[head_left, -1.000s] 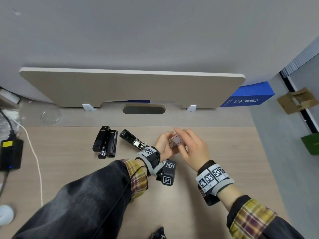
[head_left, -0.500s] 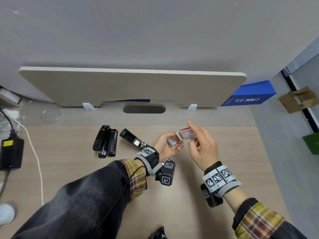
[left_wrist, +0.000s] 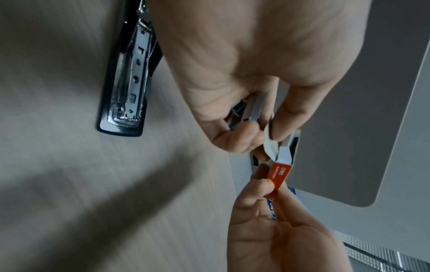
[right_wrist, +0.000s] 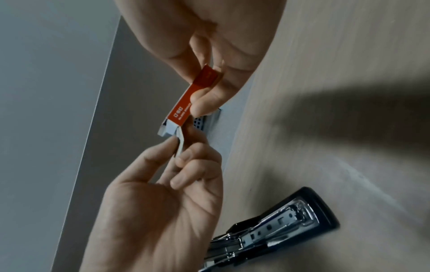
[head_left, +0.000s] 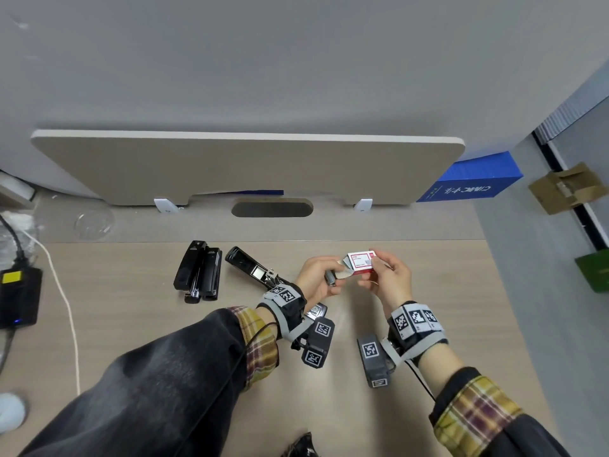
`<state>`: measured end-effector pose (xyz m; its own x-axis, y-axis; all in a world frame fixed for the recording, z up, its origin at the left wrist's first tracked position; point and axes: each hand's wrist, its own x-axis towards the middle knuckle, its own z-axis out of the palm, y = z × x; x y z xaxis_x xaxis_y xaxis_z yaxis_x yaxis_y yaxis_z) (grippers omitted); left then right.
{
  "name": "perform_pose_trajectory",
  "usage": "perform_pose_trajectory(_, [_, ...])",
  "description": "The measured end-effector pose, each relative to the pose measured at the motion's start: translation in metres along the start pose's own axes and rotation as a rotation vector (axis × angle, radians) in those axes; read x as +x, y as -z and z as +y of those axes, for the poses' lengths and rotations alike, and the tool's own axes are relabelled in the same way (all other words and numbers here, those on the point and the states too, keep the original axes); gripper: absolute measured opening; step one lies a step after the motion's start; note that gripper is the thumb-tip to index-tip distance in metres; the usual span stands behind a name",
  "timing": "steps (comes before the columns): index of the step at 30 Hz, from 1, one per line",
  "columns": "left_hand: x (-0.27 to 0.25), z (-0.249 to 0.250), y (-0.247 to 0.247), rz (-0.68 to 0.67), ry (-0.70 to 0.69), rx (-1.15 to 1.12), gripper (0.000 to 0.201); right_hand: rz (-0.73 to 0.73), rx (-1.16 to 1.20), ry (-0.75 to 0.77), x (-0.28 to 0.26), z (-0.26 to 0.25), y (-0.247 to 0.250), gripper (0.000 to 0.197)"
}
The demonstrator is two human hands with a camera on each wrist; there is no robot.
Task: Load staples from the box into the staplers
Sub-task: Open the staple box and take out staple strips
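The two hands have drawn back together since half a second ago, when the right one had lifted the staple box (head_left: 362, 268) up and away from the left; now the box sits between them again, held above the desk (head_left: 428, 407). The right hand (head_left: 390, 285) pinches the red-and-white box between thumb and fingertips at its right end. The box's left end is open, and the left hand (head_left: 318, 280) pinches the pale end flap (left_wrist: 271, 145) there between thumb and forefinger. That same hand also keeps a silvery strip of staples (left_wrist: 256, 108) tucked against its palm under the curled fingers.

Just left of the left hand, an opened black stapler (head_left: 252, 272) lies on the desk with its metal channel bared, running slantwise toward the left wrist. Farther left of that hand stand two more black staplers (head_left: 199, 273), side by side and touching. Both wrists wear grey bands with square black-and-white markers. Well off to the left hand's side, a black box with a yellow label (head_left: 18, 295) and a white cable (head_left: 62, 298) lie at the desk's edge. Beyond both hands stands a beige divider panel (head_left: 247, 166), and past the right hand's far side there is a blue carton (head_left: 471, 183).
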<state>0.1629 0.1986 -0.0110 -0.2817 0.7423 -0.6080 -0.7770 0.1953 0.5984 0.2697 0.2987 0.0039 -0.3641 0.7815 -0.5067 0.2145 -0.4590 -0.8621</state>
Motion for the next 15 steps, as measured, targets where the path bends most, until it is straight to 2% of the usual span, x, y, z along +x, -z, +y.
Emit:
perform_pose_trajectory(3, [-0.002,0.001,-0.002,0.006,0.003,-0.007,0.025,0.018,-0.067,0.083,-0.002,-0.002,-0.005,0.024])
perform_pose_trajectory(5, [-0.002,0.002,-0.002,0.018,0.024,-0.053,0.025,0.038,-0.161,0.226,-0.007,-0.005,-0.008,0.024])
perform_pose_trajectory(6, [-0.001,0.003,-0.001,0.027,0.036,-0.084,0.028,0.055,-0.249,0.368,-0.013,-0.008,-0.008,0.025])
perform_pose_trajectory(7, [0.001,0.002,0.001,0.04,0.046,-0.115,0.034,0.053,-0.388,0.576,-0.019,-0.011,-0.009,0.026])
perform_pose_trajectory(9, [0.004,0.002,0.003,0.047,0.056,-0.172,0.042,-0.088,-0.771,1.054,-0.032,-0.015,-0.011,0.029])
perform_pose_trajectory(10, [0.003,0.004,0.002,0.035,0.06,-0.192,0.041,-0.162,-0.926,1.219,-0.036,-0.013,-0.012,0.032])
perform_pose_trajectory(12, [0.001,0.005,-0.001,0.011,0.075,-0.205,0.037,-0.185,-1.014,1.304,-0.04,-0.011,-0.014,0.035])
perform_pose_trajectory(15, [-0.002,0.007,-0.003,0.007,0.075,-0.17,0.031,-0.127,-0.964,1.283,-0.04,-0.008,-0.012,0.034])
